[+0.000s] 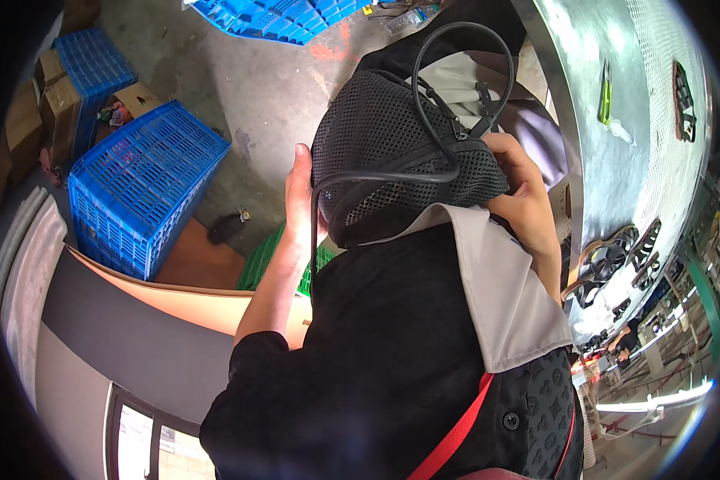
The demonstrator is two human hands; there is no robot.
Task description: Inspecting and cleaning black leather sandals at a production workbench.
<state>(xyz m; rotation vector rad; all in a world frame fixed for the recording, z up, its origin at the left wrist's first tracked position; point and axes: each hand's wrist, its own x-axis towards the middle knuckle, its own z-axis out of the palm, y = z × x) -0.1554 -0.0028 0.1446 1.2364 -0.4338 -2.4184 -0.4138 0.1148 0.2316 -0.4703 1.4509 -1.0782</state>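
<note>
Hands flank a black mesh bag [368, 120] in front of the person's torso, so the step in hand looks like steadying and handling that bag. The left hand [298, 204] lies along its left side, one digit pointing up the mesh; its other fingers are hidden, and I cannot tell whether they grip or merely support. The right hand [530, 196] is at the opposite end, its fingers bent and closed about the bag's right corner — how hard they press cannot be told.

A black cable [392, 177] crosses the bag's front and loops up above it, passing close to a zip [458, 126] near the top right. Below the bag, a pale grey cloth flap [512, 308] hangs over the black shirt [368, 328]. To the right runs a metal-edged worktable [600, 184] with a green-handled tool [606, 92] on it; well to the left, a blue crate [152, 180] stands on the floor.

As I judge it, the next move calls for an even hold from both sides, since soft mesh probably gives under uneven pressure, and for care around the cable — it could snag on the zip or the fingers.
</note>
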